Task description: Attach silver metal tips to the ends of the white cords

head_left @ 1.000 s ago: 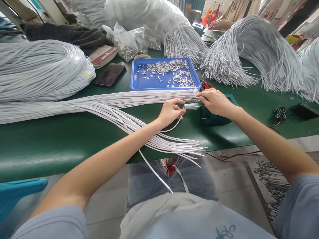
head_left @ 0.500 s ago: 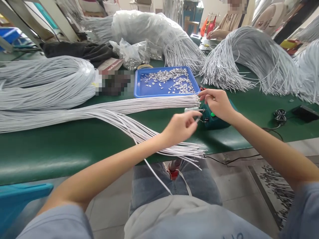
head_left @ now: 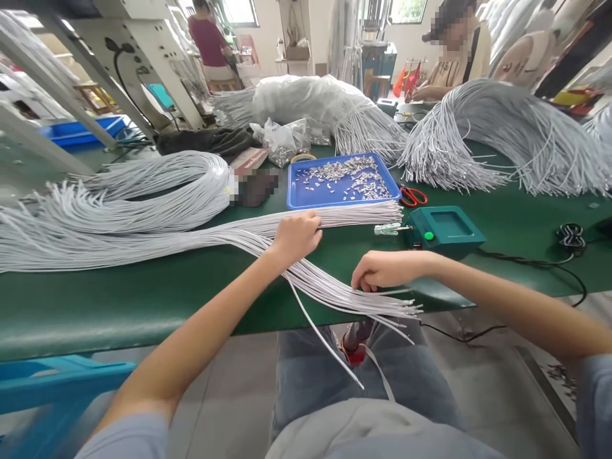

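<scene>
My left hand [head_left: 297, 237] lies with curled fingers over the white wires, where the upper bundle [head_left: 358, 215] and the lower bundle [head_left: 329, 290] run close together. What its fingers hold is hidden. My right hand [head_left: 385, 270] is closed at the lower bundle, its fingertips pinching a white wire whose end sticks out to the right. Behind it stands a green device [head_left: 449, 229] with a green button and a clear-handled lever [head_left: 388, 229] on its left side. A blue tray [head_left: 306, 201] of small metal terminals lies behind the upper bundle.
Red-handled scissors [head_left: 414, 196] lie between tray and device. Large grey wire bundles [head_left: 507, 121] arch across the back right, and a looped bundle [head_left: 191, 191] lies left. A black cable [head_left: 571, 237] runs from the device. A co-worker [head_left: 459, 57] sits across the table.
My left hand has moved left from the device's lever onto the wires. My right hand has come down from the upper bundle's ends to the lower bundle. The view has tilted up.
</scene>
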`<state>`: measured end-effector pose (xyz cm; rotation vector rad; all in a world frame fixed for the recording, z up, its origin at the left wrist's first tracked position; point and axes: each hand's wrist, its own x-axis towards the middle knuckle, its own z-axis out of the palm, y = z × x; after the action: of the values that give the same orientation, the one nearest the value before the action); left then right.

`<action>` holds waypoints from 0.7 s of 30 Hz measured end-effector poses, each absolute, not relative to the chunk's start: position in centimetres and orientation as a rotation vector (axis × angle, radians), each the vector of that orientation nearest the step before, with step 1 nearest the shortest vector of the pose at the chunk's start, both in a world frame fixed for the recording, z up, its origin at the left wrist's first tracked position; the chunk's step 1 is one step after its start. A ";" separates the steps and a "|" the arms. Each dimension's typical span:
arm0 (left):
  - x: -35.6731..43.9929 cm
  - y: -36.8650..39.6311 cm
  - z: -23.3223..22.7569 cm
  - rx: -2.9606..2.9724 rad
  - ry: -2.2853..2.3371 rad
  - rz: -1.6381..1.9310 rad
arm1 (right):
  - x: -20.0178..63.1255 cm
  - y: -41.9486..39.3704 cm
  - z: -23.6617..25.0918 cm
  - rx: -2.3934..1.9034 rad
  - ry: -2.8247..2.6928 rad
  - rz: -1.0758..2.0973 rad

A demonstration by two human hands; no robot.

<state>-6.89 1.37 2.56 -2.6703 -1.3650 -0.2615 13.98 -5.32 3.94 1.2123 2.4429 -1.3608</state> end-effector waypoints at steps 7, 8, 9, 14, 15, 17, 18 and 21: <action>-7.7 3.0 0.4 -2.628 -1.364 -0.168 | 13.7 -3.5 1.3 1.238 2.459 -1.689; -7.6 3.0 0.4 -2.621 -1.362 -0.165 | 13.8 -3.4 0.8 1.264 2.455 -1.774; -7.6 3.0 0.4 -2.612 -1.363 -0.161 | 14.0 -3.4 0.3 1.279 2.458 -1.856; -7.8 3.1 0.4 -2.582 -1.364 -0.141 | 14.7 -3.6 -0.7 1.270 2.551 -2.008; -7.8 3.1 0.4 -2.576 -1.363 -0.129 | 14.7 -3.7 -0.7 1.270 2.560 -1.986; -7.8 3.0 0.4 -2.554 -1.360 -0.081 | 14.7 -3.8 -0.6 1.274 2.573 -1.940; -7.7 3.0 0.4 -2.541 -1.358 -0.050 | 14.7 -3.8 -0.6 1.277 2.577 -1.931; -7.7 3.0 0.6 -2.520 -1.352 -0.028 | 14.7 -3.7 -0.6 1.269 2.561 -1.978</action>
<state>-7.66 2.99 0.60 -2.5199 -1.3519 -0.0278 14.65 -3.73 -0.64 1.2688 2.5609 -1.9780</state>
